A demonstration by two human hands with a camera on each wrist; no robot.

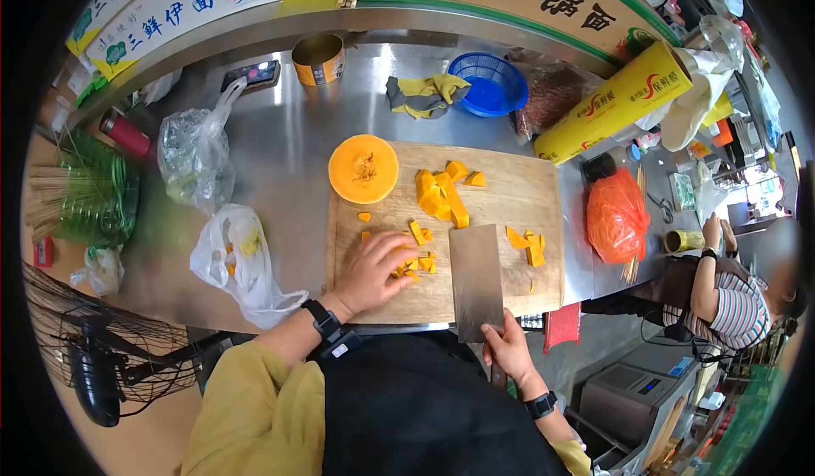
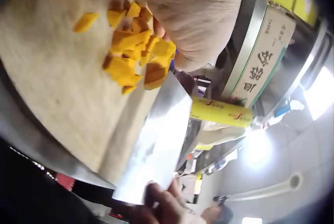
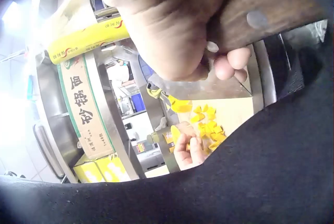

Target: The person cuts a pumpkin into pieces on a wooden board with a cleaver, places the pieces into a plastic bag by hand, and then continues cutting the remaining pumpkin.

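Observation:
On the wooden cutting board (image 1: 501, 170), my left hand (image 1: 373, 268) rests over a pile of small orange pumpkin chunks (image 2: 130, 46), its fingers reaching across them and partly hiding them. My right hand (image 1: 509, 349) grips the wooden handle (image 3: 271, 12) of a cleaver. The broad cleaver blade (image 1: 477, 281) points away from me over the front of the board, to the right of the chunks. A halved pumpkin (image 1: 363, 168) lies cut face up at the back left. Larger pumpkin pieces (image 1: 437, 196) are grouped behind the blade, and a few scraps (image 1: 535, 251) lie to its right.
Plastic bags (image 1: 242, 259) lie left of the board. Behind it are a grey-yellow cloth (image 1: 424, 95), a blue basket (image 1: 488, 84) and a yellow roll box (image 1: 611, 102). A red bag (image 1: 617, 215) sits to the right. Another person (image 1: 730, 298) stands further right.

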